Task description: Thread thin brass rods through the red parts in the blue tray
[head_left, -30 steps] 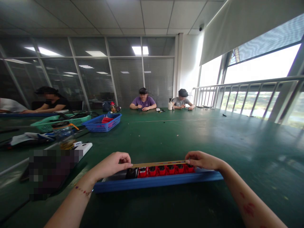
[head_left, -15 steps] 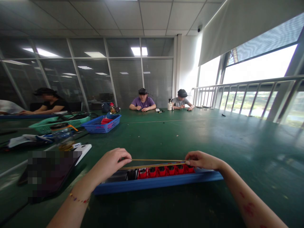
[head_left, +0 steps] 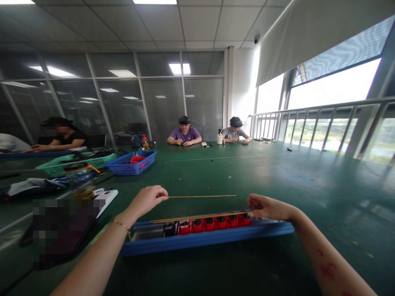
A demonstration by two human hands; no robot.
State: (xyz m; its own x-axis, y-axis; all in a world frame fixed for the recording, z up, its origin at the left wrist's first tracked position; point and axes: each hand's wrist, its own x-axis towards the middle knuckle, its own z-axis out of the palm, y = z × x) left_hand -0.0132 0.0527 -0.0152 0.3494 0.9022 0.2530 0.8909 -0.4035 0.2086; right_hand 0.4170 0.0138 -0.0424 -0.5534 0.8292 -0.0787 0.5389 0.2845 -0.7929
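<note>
A long blue tray (head_left: 210, 240) lies in front of me on the green table, with several red bins (head_left: 209, 224) in a row and a grey part at its left. My left hand (head_left: 150, 200) pinches one end of a thin tan stick (head_left: 202, 196), which points right above the table beyond the tray. Other thin sticks (head_left: 197, 216) lie along the tray's far side. My right hand (head_left: 262, 206) is at the right end of these sticks, its fingers curled and its thumb by the stick ends; whether it grips them is unclear.
To the left are a blue basket (head_left: 131, 163), a green basket (head_left: 51, 165), a jar (head_left: 80, 181), a white object (head_left: 107, 202) and a dark flat object (head_left: 61, 234). Across the table sit a person in purple (head_left: 184, 133) and one in grey (head_left: 235, 132).
My left hand has moved forward and slightly left with the thin stick, whose right end is now free of my right hand. My right hand has shifted slightly right.
</note>
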